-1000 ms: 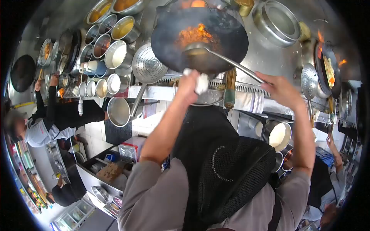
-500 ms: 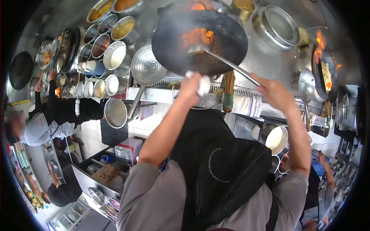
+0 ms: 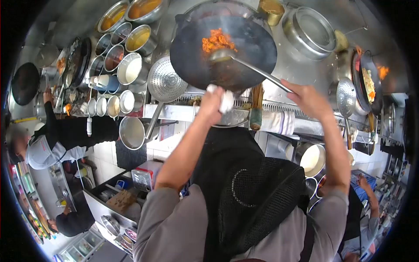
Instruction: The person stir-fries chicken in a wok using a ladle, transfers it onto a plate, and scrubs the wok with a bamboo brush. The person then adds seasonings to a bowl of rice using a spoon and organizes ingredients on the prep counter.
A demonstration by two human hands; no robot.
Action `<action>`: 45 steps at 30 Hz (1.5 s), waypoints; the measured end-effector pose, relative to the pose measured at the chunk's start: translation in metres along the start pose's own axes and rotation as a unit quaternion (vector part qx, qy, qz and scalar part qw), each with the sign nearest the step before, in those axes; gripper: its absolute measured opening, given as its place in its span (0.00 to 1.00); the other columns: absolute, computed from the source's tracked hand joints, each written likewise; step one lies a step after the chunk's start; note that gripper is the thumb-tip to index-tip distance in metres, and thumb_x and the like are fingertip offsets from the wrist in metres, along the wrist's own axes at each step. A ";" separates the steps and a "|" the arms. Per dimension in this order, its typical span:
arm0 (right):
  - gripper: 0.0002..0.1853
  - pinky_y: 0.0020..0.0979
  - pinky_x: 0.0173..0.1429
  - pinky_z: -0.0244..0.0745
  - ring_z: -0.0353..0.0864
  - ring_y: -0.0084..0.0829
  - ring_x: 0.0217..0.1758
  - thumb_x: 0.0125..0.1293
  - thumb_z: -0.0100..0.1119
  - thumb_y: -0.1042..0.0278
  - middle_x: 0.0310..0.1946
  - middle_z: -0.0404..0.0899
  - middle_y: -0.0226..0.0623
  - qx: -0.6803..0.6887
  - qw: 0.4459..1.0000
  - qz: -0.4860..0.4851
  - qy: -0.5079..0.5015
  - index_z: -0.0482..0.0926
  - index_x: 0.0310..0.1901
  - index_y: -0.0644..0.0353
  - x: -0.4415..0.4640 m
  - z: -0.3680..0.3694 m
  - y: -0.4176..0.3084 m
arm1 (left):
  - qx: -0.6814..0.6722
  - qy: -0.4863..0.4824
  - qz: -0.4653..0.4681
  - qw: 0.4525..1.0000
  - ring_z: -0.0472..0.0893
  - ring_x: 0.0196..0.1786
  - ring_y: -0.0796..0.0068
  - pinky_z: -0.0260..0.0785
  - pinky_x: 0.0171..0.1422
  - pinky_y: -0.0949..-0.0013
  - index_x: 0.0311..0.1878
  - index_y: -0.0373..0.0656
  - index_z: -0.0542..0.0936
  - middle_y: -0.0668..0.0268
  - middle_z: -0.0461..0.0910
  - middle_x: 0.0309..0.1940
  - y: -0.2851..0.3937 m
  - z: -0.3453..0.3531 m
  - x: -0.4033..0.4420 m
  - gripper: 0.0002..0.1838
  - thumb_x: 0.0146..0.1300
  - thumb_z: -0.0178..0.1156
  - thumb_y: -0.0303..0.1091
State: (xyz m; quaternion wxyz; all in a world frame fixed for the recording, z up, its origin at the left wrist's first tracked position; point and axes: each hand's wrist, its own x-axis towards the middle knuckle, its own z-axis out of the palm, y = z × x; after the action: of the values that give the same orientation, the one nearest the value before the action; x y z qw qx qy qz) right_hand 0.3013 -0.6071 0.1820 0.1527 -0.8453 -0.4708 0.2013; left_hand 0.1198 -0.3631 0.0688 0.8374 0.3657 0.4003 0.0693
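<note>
A black wok (image 3: 187,54) sits over the burner at the top middle, with orange-red pieces of food (image 3: 216,40) on its far side. My left hand (image 3: 210,107) is closed around a folded white cloth (image 3: 227,102) at the wok's near edge; whatever the cloth covers is hidden. From the right, my right hand (image 3: 310,102) grips the long metal handle of a ladle (image 3: 262,73). The ladle's bowl rests inside the wok, right beside the food.
Left of the wok lies a perforated strainer (image 3: 167,79), with several metal pots of sauces (image 3: 139,38) beyond. A bamboo brush (image 3: 256,109) and striped towel (image 3: 279,121) are at the counter edge. Stacked basins (image 3: 312,32) and another wok (image 3: 376,83) are right. A co-worker (image 3: 48,144) stands left.
The flame behind the wok and much of the steam are gone. The food has shifted slightly up and left in the wok. Both hands keep their grips, with the left slightly lower.
</note>
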 end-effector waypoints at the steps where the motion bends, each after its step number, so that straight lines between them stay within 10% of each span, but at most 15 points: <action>1: 0.22 0.39 0.47 0.75 0.81 0.53 0.41 0.68 0.56 0.66 0.47 0.80 0.53 -0.004 0.999 0.014 0.036 0.72 0.64 0.50 0.009 0.023 0.011 | 0.017 0.012 0.009 1.000 0.82 0.36 0.66 0.78 0.37 0.61 0.41 0.34 0.75 0.56 0.80 0.35 -0.023 -0.010 0.001 0.09 0.65 0.56 0.32; 7: 0.24 0.38 0.37 0.75 0.80 0.43 0.28 0.63 0.62 0.72 0.31 0.81 0.53 0.149 0.961 -0.028 0.231 0.74 0.62 0.51 -0.032 0.078 -0.017 | -0.014 -0.019 0.069 0.997 0.82 0.35 0.66 0.77 0.35 0.64 0.45 0.39 0.74 0.56 0.81 0.37 -0.052 -0.042 -0.003 0.08 0.64 0.55 0.27; 8: 0.25 0.35 0.37 0.74 0.78 0.41 0.27 0.63 0.62 0.72 0.31 0.81 0.51 0.172 0.968 0.043 0.177 0.74 0.63 0.51 -0.042 0.068 -0.029 | 0.270 -0.022 0.259 0.927 0.82 0.34 0.66 0.77 0.35 0.63 0.44 0.39 0.74 0.56 0.81 0.37 -0.047 -0.050 0.016 0.07 0.64 0.55 0.27; 9: 0.25 0.35 0.37 0.74 0.78 0.41 0.27 0.63 0.62 0.72 0.31 0.81 0.51 0.173 0.969 0.046 0.167 0.74 0.63 0.51 -0.049 0.063 -0.039 | 0.522 -0.028 0.415 0.744 0.82 0.33 0.66 0.76 0.34 0.63 0.44 0.39 0.75 0.56 0.81 0.37 -0.037 -0.056 0.042 0.07 0.64 0.55 0.27; 10: 0.25 0.35 0.37 0.73 0.77 0.41 0.27 0.63 0.63 0.72 0.31 0.81 0.51 0.178 0.969 0.060 0.161 0.74 0.63 0.51 -0.049 0.056 -0.045 | 0.260 -0.016 0.247 0.933 0.82 0.33 0.66 0.76 0.34 0.63 0.43 0.39 0.75 0.58 0.81 0.36 -0.021 -0.036 0.064 0.06 0.63 0.55 0.26; 11: 0.26 0.34 0.37 0.73 0.76 0.40 0.26 0.63 0.63 0.72 0.32 0.80 0.51 0.180 0.968 0.073 0.158 0.73 0.63 0.51 -0.046 0.051 -0.049 | -0.037 -0.008 0.047 0.998 0.81 0.33 0.66 0.75 0.34 0.64 0.42 0.38 0.74 0.59 0.80 0.35 -0.010 -0.014 0.078 0.06 0.63 0.54 0.26; 21: 0.23 0.39 0.42 0.77 0.85 0.48 0.37 0.66 0.58 0.73 0.37 0.81 0.61 0.111 0.962 0.176 0.179 0.72 0.63 0.59 -0.009 0.096 -0.026 | 0.016 0.053 0.148 0.987 0.74 0.26 0.76 0.67 0.27 0.66 0.29 0.33 0.76 0.65 0.76 0.25 -0.037 -0.016 0.128 0.05 0.59 0.56 0.24; 23: 0.23 0.38 0.45 0.77 0.85 0.46 0.42 0.66 0.57 0.74 0.41 0.80 0.61 0.151 0.957 0.106 0.226 0.71 0.64 0.60 0.042 0.102 -0.040 | 0.090 0.041 0.118 0.988 0.74 0.25 0.77 0.67 0.26 0.65 0.40 0.29 0.75 0.62 0.77 0.28 -0.039 -0.025 0.139 0.09 0.59 0.57 0.26; 25: 0.24 0.29 0.37 0.74 0.73 0.27 0.26 0.68 0.55 0.71 0.41 0.81 0.56 0.168 0.955 0.049 0.238 0.70 0.65 0.56 0.111 0.093 -0.065 | 0.096 0.109 0.106 0.984 0.78 0.30 0.68 0.72 0.35 0.61 0.53 0.25 0.66 0.55 0.78 0.34 -0.023 -0.013 0.122 0.23 0.59 0.58 0.30; 27: 0.23 0.30 0.37 0.73 0.72 0.26 0.25 0.68 0.55 0.69 0.37 0.81 0.56 0.116 0.960 -0.003 0.255 0.71 0.65 0.56 0.187 0.073 -0.098 | 0.228 0.153 0.379 0.884 0.81 0.40 0.52 0.73 0.49 0.57 0.60 0.23 0.56 0.44 0.78 0.41 -0.076 -0.030 0.177 0.34 0.59 0.60 0.35; 29: 0.24 0.39 0.39 0.75 0.80 0.43 0.26 0.67 0.54 0.68 0.31 0.78 0.59 0.053 0.974 -0.020 0.219 0.70 0.65 0.55 0.262 0.053 -0.121 | 0.207 0.125 0.172 0.955 0.78 0.51 0.38 0.70 0.59 0.55 0.59 0.23 0.58 0.37 0.77 0.45 -0.061 -0.025 0.163 0.36 0.57 0.62 0.39; 38: 0.25 0.49 0.56 0.74 0.79 0.55 0.51 0.65 0.54 0.61 0.44 0.80 0.58 -0.127 0.986 -0.029 0.100 0.70 0.65 0.44 0.474 0.037 -0.189 | 0.203 0.094 0.084 0.971 0.82 0.41 0.44 0.76 0.46 0.56 0.56 0.22 0.56 0.35 0.77 0.42 -0.010 -0.021 0.129 0.36 0.56 0.60 0.41; 43: 0.25 0.46 0.52 0.76 0.81 0.51 0.50 0.69 0.51 0.63 0.44 0.81 0.52 -0.101 0.983 0.040 0.150 0.67 0.67 0.43 0.378 0.039 -0.201 | 0.185 0.085 0.075 0.976 0.79 0.52 0.45 0.71 0.58 0.58 0.59 0.21 0.55 0.34 0.74 0.50 -0.024 -0.023 0.132 0.43 0.54 0.64 0.44; 45: 0.24 0.44 0.47 0.77 0.82 0.53 0.45 0.67 0.55 0.64 0.41 0.81 0.54 0.147 0.967 -0.068 0.196 0.70 0.66 0.44 0.325 0.060 -0.132 | 0.151 0.069 0.035 0.986 0.75 0.58 0.47 0.66 0.64 0.61 0.61 0.20 0.54 0.34 0.71 0.54 -0.016 -0.021 0.131 0.45 0.53 0.66 0.44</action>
State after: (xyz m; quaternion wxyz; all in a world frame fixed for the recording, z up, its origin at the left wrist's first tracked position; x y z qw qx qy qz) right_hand 0.3299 -0.2566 0.1254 0.3782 -0.8022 -0.4535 0.0878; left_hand 0.1894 -0.3098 -0.0316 0.7403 0.4958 0.4498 0.0620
